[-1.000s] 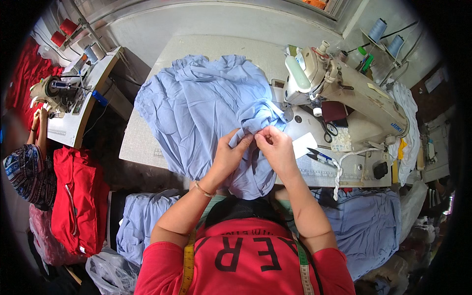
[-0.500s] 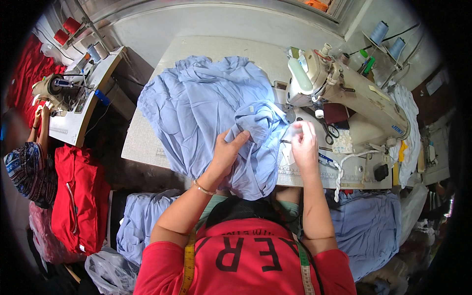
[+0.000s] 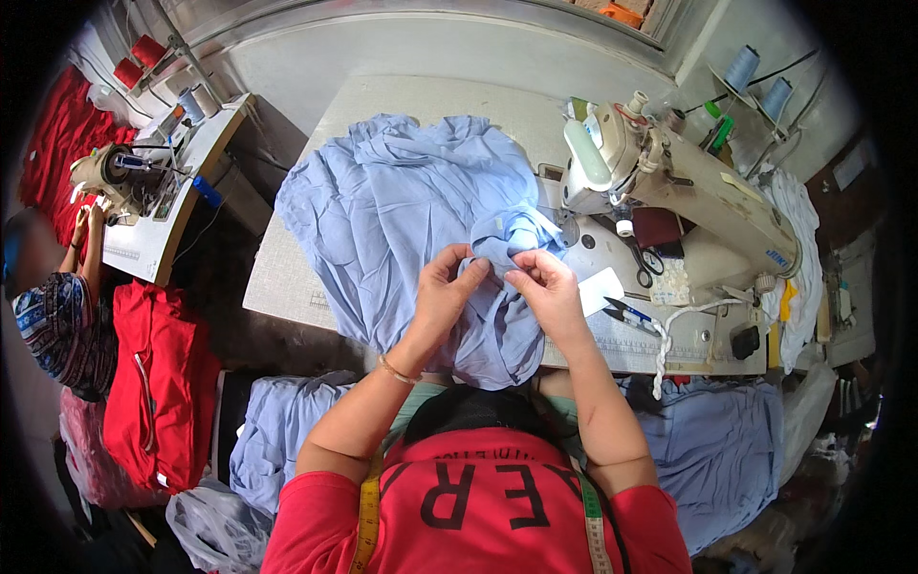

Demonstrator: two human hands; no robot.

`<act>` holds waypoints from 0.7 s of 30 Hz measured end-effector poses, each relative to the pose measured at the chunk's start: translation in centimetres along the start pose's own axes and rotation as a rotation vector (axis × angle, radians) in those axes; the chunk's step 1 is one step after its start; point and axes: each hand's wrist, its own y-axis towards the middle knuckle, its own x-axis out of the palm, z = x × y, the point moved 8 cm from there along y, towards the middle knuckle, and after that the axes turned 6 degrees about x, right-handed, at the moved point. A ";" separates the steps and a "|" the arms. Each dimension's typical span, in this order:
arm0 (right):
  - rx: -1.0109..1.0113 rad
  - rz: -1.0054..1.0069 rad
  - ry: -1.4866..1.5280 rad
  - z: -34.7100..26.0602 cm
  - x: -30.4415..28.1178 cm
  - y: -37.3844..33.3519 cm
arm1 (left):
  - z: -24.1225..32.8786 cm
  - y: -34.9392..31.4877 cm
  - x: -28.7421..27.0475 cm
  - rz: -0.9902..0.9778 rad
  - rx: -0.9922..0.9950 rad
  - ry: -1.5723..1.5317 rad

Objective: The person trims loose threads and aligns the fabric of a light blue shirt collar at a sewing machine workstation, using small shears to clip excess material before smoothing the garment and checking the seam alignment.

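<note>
A light blue garment lies bunched on the sewing table, its near part hanging over the front edge toward my lap. My left hand pinches a folded edge of it between thumb and fingers. Close beside, my right hand pinches the same cloth, thumb and fingertips together. The gathered part between my hands lies just left of the needle area of the sewing machine. My fingers hide the exact edge they hold.
Right of my hands lie a white paper piece, black scissors, a blue pen and a braided white cord. At far left another person's hands work at a second machine, near a red cloth pile.
My right hand has come left and down from near the machine onto the garment, beside my left hand, and now pinches the cloth. The left hand keeps its hold.
</note>
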 end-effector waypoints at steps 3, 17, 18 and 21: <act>0.089 -0.011 0.083 1.3 -0.6 -0.1 | -0.8 0.0 -0.1 -0.049 -0.092 -0.111; -0.218 0.107 -0.199 -4.0 0.7 -1.7 | -0.8 -0.4 0.7 -0.122 -0.116 -0.132; -0.213 0.104 -0.215 -3.9 0.8 -1.6 | -0.8 -0.4 0.7 -0.124 -0.108 -0.125; -0.165 0.089 -0.216 -3.7 0.9 -1.5 | -0.8 -0.4 0.6 -0.110 -0.068 -0.069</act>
